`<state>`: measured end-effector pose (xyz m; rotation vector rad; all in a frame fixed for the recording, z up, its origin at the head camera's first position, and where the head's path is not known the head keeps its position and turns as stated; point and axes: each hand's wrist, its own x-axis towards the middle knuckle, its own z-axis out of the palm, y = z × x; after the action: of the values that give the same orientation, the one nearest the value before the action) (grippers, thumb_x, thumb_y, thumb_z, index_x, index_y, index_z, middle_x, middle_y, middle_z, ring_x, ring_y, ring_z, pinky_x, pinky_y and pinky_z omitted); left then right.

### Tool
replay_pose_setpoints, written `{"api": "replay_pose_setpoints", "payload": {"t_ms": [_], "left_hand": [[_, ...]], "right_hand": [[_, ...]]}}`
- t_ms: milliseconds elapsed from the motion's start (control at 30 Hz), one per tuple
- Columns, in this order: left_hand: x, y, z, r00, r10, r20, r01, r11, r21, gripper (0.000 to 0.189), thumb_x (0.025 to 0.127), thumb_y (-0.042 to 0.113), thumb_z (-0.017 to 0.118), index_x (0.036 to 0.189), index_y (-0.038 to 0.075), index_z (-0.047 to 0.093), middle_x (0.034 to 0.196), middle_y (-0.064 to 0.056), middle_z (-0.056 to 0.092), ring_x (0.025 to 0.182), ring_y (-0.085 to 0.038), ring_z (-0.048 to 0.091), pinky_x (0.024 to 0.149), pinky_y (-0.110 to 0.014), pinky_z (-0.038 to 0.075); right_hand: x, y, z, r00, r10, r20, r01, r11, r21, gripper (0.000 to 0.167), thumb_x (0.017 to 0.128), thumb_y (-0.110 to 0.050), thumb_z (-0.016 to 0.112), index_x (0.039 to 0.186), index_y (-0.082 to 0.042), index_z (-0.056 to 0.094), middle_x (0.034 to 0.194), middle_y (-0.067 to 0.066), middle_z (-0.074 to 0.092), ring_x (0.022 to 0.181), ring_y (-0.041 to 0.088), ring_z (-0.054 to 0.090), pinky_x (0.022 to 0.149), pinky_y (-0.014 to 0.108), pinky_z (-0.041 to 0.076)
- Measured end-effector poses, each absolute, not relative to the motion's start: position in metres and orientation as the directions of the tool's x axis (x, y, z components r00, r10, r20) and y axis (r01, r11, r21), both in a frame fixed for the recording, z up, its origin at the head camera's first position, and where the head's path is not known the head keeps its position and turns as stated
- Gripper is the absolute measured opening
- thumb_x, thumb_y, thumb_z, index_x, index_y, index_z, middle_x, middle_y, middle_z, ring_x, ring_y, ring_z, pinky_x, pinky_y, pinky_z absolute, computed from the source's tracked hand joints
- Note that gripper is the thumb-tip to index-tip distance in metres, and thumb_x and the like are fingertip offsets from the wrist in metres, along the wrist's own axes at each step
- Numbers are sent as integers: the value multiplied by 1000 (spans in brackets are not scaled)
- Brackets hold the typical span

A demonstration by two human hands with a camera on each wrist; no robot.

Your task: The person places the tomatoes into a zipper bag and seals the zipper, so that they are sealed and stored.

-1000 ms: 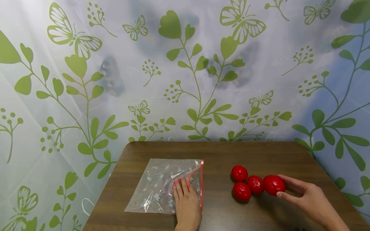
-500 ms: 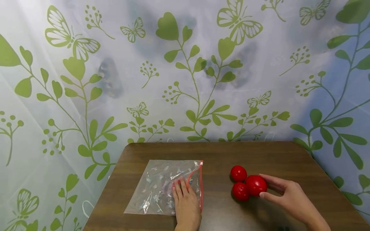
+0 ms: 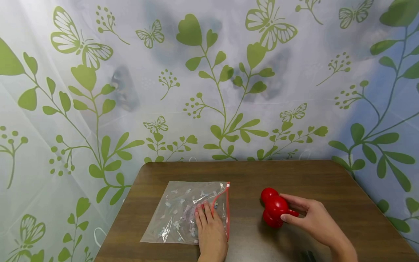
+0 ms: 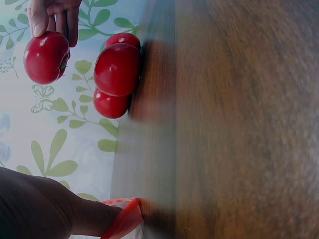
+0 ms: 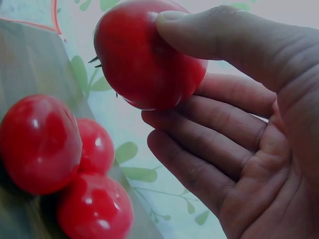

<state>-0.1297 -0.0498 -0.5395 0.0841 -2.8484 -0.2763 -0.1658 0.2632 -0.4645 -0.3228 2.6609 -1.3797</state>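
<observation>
While tomatoes [image 3: 276, 205] overlap (head view), left wrist shows one [image 4: 46, 58] aloft.

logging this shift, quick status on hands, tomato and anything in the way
Left hand resting on bag. Right hand holding one tomato, clear of the table. Three more tomatoes clustered lower, possibly in the way.
</observation>
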Motion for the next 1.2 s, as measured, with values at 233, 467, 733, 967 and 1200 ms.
{"api": "replay_pose_setpoints", "payload": {"t_ms": [233,467,733,967,1200], "left_hand": [[-129,-50,-541,-957,-78,280,-30,985,171,94,67,1,94,151,-13,54,164,-35,46,155,-57,41,129,-64,34],[-130,-50,-541,-958,-84,274,-37,985,170,95,67,3,95,152,-13,54,165,-34,45,156,-56,40,130,-63,33],[-130,-50,-540,-961,-87,263,-38,982,187,98,65,3,97,152,-13,55,165,-34,45,156,-56,40,130,-63,32],[-130,-50,-541,-959,-87,270,-35,981,190,95,68,2,95,152,-12,55,165,-34,46,156,-56,40,130,-63,32],[-129,-49,-542,-956,-83,281,-28,981,192,97,65,4,97,151,-13,55,164,-34,47,155,-57,41,129,-64,33]], "right_hand": [[-170,255,-462,-967,-255,-15,-131,545,-828,68,93,-36,89,150,-9,66,148,20,70,126,34,75,91,35,67],[-176,243,-461,-955,-296,12,-167,504,-847,66,94,-32,88,151,-9,65,148,21,68,125,34,75,90,36,67],[-183,224,-462,-939,-343,41,-205,457,-866,65,95,-32,88,151,-9,65,147,20,70,127,34,75,93,41,67],[-189,208,-467,-927,-368,73,-247,452,-857,63,93,-34,90,147,-10,68,142,16,73,124,31,76,99,51,64],[-193,193,-478,-897,-432,92,-297,435,-850,63,93,-35,89,147,-10,69,142,14,73,124,29,77,99,51,64]]}}
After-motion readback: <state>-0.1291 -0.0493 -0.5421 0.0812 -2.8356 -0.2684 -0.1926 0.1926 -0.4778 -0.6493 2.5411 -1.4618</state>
